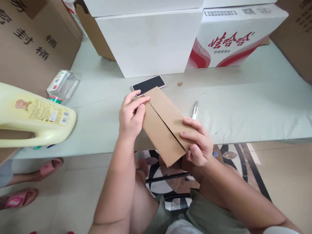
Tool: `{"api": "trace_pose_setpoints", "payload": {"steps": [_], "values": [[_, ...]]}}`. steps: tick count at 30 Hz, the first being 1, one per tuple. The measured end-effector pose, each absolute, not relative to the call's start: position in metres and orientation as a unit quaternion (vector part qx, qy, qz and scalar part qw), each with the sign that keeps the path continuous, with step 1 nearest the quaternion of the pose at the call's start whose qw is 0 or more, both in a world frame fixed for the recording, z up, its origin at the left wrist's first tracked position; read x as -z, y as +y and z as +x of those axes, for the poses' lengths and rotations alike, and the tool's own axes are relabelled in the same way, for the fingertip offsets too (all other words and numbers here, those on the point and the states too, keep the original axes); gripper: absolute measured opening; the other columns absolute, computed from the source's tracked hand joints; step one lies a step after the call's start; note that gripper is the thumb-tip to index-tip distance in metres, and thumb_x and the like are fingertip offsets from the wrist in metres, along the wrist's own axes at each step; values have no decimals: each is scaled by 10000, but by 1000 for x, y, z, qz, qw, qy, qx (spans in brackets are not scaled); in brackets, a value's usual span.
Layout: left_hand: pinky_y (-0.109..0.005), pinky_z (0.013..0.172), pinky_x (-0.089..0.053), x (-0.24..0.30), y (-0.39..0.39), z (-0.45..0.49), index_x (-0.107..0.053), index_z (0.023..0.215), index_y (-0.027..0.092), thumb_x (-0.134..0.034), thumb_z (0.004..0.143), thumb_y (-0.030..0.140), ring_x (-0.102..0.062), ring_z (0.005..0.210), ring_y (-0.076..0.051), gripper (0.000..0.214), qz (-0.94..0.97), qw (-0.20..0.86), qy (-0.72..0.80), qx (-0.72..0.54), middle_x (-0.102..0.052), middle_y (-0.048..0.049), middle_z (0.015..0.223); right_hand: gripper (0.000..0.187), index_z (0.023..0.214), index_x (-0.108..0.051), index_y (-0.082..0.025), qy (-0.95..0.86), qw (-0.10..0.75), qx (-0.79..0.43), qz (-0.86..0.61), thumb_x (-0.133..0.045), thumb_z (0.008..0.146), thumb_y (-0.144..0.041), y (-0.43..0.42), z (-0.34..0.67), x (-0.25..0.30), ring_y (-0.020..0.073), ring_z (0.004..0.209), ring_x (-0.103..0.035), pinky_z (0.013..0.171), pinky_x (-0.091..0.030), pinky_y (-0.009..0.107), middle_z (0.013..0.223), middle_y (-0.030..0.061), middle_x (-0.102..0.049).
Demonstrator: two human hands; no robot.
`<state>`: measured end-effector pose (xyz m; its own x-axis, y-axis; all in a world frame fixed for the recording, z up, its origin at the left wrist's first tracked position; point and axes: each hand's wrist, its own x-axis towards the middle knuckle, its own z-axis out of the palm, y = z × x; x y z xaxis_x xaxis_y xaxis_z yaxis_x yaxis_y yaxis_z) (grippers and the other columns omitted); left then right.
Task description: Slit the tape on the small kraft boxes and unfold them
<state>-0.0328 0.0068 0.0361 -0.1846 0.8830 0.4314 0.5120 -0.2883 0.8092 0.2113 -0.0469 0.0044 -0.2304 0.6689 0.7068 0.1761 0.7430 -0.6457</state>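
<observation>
A small brown cardboard box [158, 130] is tilted over the table's near edge, its two long flaps folded in with a narrow dark gap between them. At its upper left end my left hand [133, 113] grips the box, fingers on the flap by the gap. My right hand [200, 139] holds the lower right end, with fingers lying across the other flap. Behind the box lies a phone [149, 84] with a dark screen, partly covered by the box and my left fingers. A slim silver and white tool [195, 110], perhaps a utility knife, rests beyond my right hand.
White cartons [151, 42] and a red-and-white carton [226, 42] stand along the back. To the left are a clear bottle [69, 85] on its side, a yellow jug [36, 113] and a big brown carton [36, 48]. Another person's slippered feet [48, 169] show below left.
</observation>
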Motion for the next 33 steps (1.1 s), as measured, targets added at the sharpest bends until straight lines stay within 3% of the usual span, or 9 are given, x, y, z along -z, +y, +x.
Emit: {"api": "trace_pose_setpoints", "payload": {"steps": [5,11,15,21,25,28,31,33], "values": [[-478,1155,-507,-36,10,-35,-836,951,293,-602,868,176,-628,1235,-266,274,597,177,569,-537,-689,-48,1255,511,1473,-504,-391,-725,563,-247,-311,-495,966,-459,-49,217,3,336,1370,-540,1112,-509,595,1490,69,-512],[-491,1181,-478,-34,17,-42,-840,941,310,-628,841,187,-608,1271,-277,265,592,176,574,-538,-691,-31,1280,505,1397,-483,-350,-666,567,-305,-378,-437,956,-591,-39,230,22,333,1380,-528,1139,-465,604,1428,94,-532],[-463,1157,-498,-34,21,-46,-844,917,312,-644,825,189,-604,1280,-278,251,577,183,575,-551,-696,-32,1276,444,1365,-496,-326,-647,558,-368,-368,-502,934,-436,-40,237,25,313,1375,-519,1115,-471,567,1410,92,-530],[-458,1140,-496,-30,28,-59,-835,927,271,-634,846,163,-619,1252,-276,243,541,197,584,-571,-686,-44,1269,539,1208,-440,-312,-648,518,-422,-366,-525,726,-86,-39,236,25,215,1257,-554,1058,-519,495,1283,42,-546],[-479,1178,-438,-28,32,-69,-833,906,226,-641,842,172,-605,1260,-278,210,515,204,581,-596,-717,-45,1243,478,1268,-415,-315,-638,491,-442,-396,-515,855,-96,-36,230,26,166,1178,-599,960,-561,389,1244,48,-566],[-415,1153,-448,-33,31,-67,-820,899,208,-583,817,164,-620,1253,-258,254,468,220,594,-617,-757,-37,1178,322,1162,-393,-333,-588,548,-448,-392,-572,936,-188,-38,222,21,139,1128,-635,850,-585,309,1298,39,-531],[-343,975,-524,-36,26,-62,-803,899,184,-530,814,212,-665,1131,-236,287,404,254,616,-626,-791,-41,1060,201,1051,-406,-302,-572,588,-424,-384,-591,974,-295,-43,214,12,173,1171,-633,869,-597,343,1381,65,-523],[-309,842,-536,-31,25,-62,-792,920,179,-522,832,247,-684,1028,-219,293,379,290,620,-623,-802,-36,1007,174,1151,-472,-312,-591,585,-404,-381,-542,1000,-364,-48,212,7,233,1311,-582,970,-588,435,1490,94,-501]]}}
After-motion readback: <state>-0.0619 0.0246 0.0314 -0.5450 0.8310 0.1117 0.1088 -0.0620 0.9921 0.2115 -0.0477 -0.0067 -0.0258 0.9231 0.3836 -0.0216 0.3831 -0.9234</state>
